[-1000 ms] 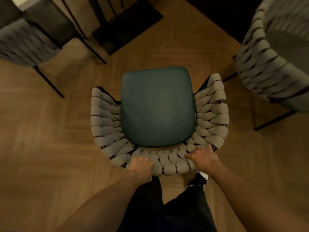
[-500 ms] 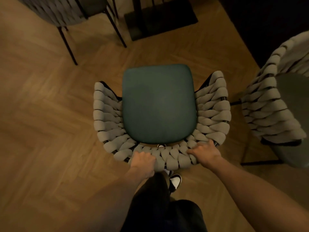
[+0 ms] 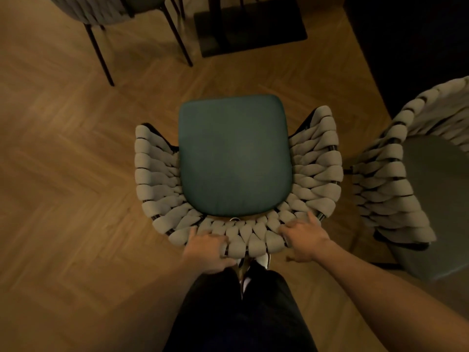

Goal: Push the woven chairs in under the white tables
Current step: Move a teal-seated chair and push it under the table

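A woven chair (image 3: 317,168) with a dark green seat cushion (image 3: 233,156) stands on the wood floor directly below me. Its beige woven backrest curves toward me. My left hand (image 3: 208,246) grips the top of the backrest at its left rear, fingers curled over the weave. My right hand (image 3: 303,237) grips the backrest at its right rear. A black table base (image 3: 248,24) lies on the floor ahead of the chair, near the top edge. No white tabletop is in view.
A second woven chair (image 3: 390,189) with a grey seat stands close on the right. A third chair (image 3: 101,8) with thin black legs stands at the top left. A dark area fills the top right. My legs and shoes (image 3: 253,265) are behind the chair.
The chair and I have moved forward toward the black table base, which now sits closer ahead. The right-hand chair has come nearer in view. Both hands stay on the backrest.
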`<action>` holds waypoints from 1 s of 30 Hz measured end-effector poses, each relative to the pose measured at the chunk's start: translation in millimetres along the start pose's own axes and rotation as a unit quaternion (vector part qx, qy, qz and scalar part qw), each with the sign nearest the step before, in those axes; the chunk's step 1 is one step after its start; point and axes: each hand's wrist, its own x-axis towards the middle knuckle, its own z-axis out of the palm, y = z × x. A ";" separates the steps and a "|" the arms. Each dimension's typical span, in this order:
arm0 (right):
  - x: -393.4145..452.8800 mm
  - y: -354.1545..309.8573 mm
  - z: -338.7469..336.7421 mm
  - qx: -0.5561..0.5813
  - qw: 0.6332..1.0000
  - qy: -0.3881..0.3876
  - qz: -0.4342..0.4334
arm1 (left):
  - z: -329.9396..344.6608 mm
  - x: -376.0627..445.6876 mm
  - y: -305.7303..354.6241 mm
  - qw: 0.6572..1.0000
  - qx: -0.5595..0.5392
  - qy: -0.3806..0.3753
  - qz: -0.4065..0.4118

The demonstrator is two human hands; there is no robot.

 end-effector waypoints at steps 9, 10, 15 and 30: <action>-45.9 -27.6 21.2 0.370 0.872 0.305 0.095 | 29.9 -44.1 7.8 0.791 -0.392 0.349 -0.316; -49.3 -32.6 24.9 0.472 0.783 0.363 0.181 | 32.2 -40.6 8.3 0.744 -0.455 0.331 -0.361; -24.3 -49.7 17.6 0.897 0.296 0.091 0.315 | 39.6 -13.0 -1.2 0.388 -0.855 0.146 -0.311; 60.7 -3.8 -68.9 0.853 0.264 0.126 0.433 | -66.5 60.9 -27.1 0.314 -0.855 0.183 -0.369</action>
